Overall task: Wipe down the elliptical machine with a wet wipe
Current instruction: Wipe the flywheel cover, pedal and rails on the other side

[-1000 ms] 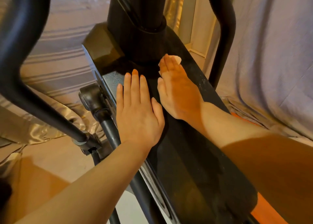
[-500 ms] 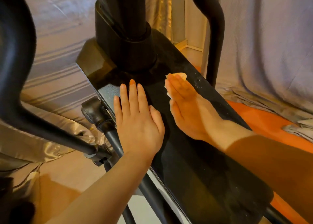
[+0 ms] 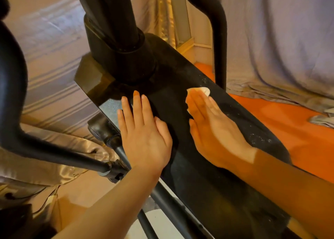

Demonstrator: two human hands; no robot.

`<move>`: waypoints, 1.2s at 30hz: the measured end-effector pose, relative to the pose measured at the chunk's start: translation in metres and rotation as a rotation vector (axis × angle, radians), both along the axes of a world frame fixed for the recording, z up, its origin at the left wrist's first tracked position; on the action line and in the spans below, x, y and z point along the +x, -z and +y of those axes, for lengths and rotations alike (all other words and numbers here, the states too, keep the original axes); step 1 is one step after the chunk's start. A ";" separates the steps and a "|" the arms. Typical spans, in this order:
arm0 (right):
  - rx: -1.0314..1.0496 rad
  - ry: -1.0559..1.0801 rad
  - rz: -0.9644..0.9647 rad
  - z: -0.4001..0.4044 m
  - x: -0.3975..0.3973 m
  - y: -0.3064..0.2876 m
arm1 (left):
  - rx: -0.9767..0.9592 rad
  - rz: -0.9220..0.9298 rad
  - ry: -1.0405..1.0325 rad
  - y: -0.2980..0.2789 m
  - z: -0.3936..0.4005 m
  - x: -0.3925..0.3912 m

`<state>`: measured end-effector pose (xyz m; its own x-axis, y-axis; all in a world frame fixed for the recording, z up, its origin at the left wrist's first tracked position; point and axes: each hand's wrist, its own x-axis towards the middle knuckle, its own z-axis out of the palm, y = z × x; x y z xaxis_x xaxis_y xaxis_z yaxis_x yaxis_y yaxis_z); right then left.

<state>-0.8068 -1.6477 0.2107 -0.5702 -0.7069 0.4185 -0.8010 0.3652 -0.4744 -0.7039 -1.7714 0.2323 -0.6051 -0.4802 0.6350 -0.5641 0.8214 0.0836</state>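
The elliptical's black housing (image 3: 213, 190) runs from the centre to the lower right, dusty along its right edge. Its thick black column (image 3: 115, 22) rises at the top centre. My left hand (image 3: 144, 134) lies flat with straight fingers on the housing's left side, near the grey side panel. My right hand (image 3: 213, 128) presses flat on the housing's top. Under its fingers lies the white wet wipe (image 3: 205, 90), of which only a corner shows past the fingertips.
A black handlebar arm (image 3: 16, 101) curves down the left side to a joint (image 3: 112, 170). Another black arm (image 3: 219, 40) stands at the right behind the housing. Draped grey cloths surround the machine, and an orange mat (image 3: 289, 123) lies on the right.
My right hand has slid with the wipe back along the housing, away from the column and toward its right edge. My left hand has stayed flat in place.
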 end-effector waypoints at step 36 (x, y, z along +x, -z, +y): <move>-0.004 0.082 -0.060 0.039 0.051 0.012 | 0.001 -0.043 0.088 -0.002 -0.001 0.002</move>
